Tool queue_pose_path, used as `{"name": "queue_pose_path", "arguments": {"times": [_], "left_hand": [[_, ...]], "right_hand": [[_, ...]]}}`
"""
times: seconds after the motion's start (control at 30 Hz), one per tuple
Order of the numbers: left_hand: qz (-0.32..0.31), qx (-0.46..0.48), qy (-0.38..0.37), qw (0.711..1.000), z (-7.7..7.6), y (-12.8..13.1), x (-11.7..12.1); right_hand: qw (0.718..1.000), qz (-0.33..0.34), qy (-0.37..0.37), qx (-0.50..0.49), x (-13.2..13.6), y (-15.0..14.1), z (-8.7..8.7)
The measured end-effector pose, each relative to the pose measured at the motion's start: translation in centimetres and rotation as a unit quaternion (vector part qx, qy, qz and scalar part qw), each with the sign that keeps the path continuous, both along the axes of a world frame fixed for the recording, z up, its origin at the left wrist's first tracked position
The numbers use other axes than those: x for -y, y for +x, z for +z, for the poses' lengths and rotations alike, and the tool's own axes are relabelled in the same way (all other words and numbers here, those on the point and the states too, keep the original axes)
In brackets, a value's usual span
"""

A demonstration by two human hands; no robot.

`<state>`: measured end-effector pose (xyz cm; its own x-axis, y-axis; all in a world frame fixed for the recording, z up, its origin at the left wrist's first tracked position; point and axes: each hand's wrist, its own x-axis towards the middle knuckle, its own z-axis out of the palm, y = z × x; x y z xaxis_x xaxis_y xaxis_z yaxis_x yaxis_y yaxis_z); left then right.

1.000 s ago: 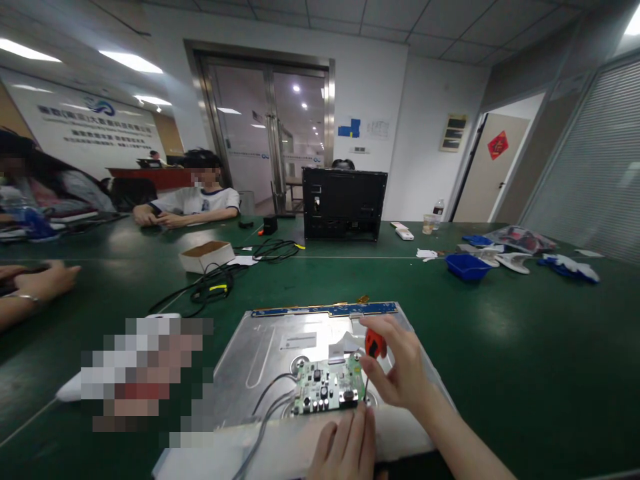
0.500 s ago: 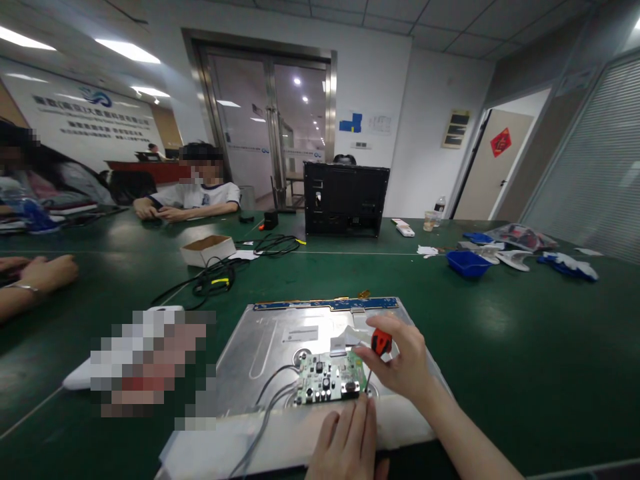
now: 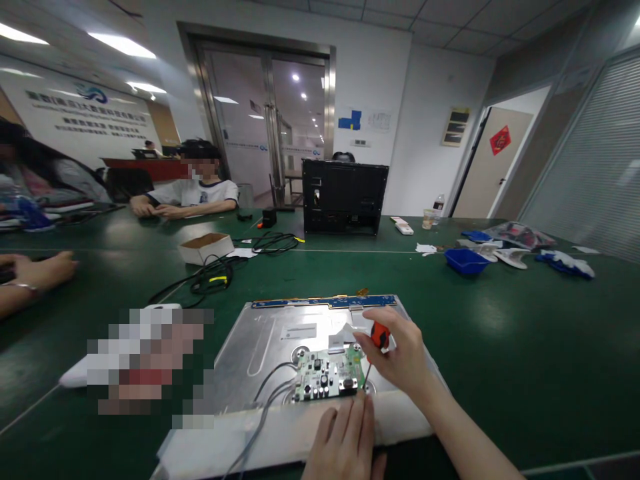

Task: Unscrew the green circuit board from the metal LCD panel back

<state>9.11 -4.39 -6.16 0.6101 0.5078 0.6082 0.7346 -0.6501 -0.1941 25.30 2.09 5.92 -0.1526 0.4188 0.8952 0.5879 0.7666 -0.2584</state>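
My right hand [image 3: 399,351] grips a red and black screwdriver [image 3: 380,335] by its handle. The thin shaft slants down to the lower right corner of a green circuit board [image 3: 327,375]. Close to the tip, my left hand [image 3: 345,433] lies with outstretched fingers, fingertips at the board's lower edge. Under the board is a silver metal display panel [image 3: 260,343] with a blue circuit strip [image 3: 320,303] along its far edge. Grey cables [image 3: 267,423] run from the board's left side over a whitish strip [image 3: 225,443] at the panel's near edge. Fingers hide the exact tip contact.
Beyond the panel stand a black monitor housing [image 3: 345,197], an open cardboard box [image 3: 205,250] and coiled black cables [image 3: 213,277]. A blue tray [image 3: 466,262] is to the right. Another person's hands [image 3: 43,273] rest at the left; one more person [image 3: 195,187] sits across the table.
The screwdriver leans a little more, its handle turned slightly in my right hand. My left hand stays by the board's edge. The whole view has shifted slightly.
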Motion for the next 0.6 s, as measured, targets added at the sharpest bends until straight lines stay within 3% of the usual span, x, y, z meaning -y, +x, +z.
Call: {"name": "queue_pose_path", "arguments": {"times": [0.4, 0.6], "left_hand": [[-0.02, -0.02, 0.012, 1.0, 0.55, -0.24, -0.1], [0.012, 0.004, -0.01, 1.0, 0.06, 0.42, 0.28]], "right_hand": [[1.0, -0.007, 0.013, -0.018, 0.43, -0.07, 0.54], [0.999, -0.009, 0.024, -0.035, 0.35, -0.2, 0.21]]}}
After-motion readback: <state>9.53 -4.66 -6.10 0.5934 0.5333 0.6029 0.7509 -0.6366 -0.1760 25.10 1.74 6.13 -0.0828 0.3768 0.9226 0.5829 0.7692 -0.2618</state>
